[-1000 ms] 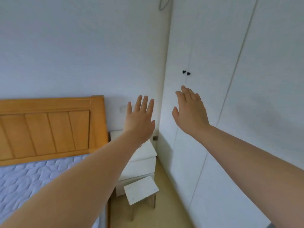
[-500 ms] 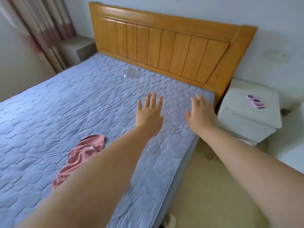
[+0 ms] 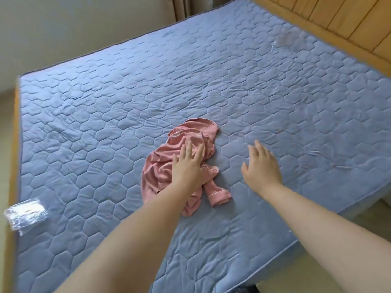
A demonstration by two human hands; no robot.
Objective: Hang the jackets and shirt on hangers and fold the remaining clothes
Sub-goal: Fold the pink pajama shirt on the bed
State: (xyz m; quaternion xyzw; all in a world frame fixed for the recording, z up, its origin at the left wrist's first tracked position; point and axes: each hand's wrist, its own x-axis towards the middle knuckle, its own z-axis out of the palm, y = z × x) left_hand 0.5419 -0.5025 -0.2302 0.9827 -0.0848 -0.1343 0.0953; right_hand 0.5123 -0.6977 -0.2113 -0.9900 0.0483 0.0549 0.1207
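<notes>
Pink crumpled cloth garment (image 3: pixel 157 174) lies near the middle of the blue quilted bed (image 3: pixel 127 92). The left hand (image 3: pixel 187 166) is over it, fingers straight and spread, its grip holding nothing. The right hand (image 3: pixel 261 168) hangs just right of the garment, grip loose and empty. A clear plastic bag (image 3: pixel 25 213) lies at the bed's left edge.

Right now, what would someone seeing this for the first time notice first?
The crumpled pink garment in the middle of the blue quilted mattress stands out at once. The left hand is spread over it with straight fingers, and the right hand is open above bare mattress just to its right. A clear plastic bag lies at the mattress's left edge.
</notes>
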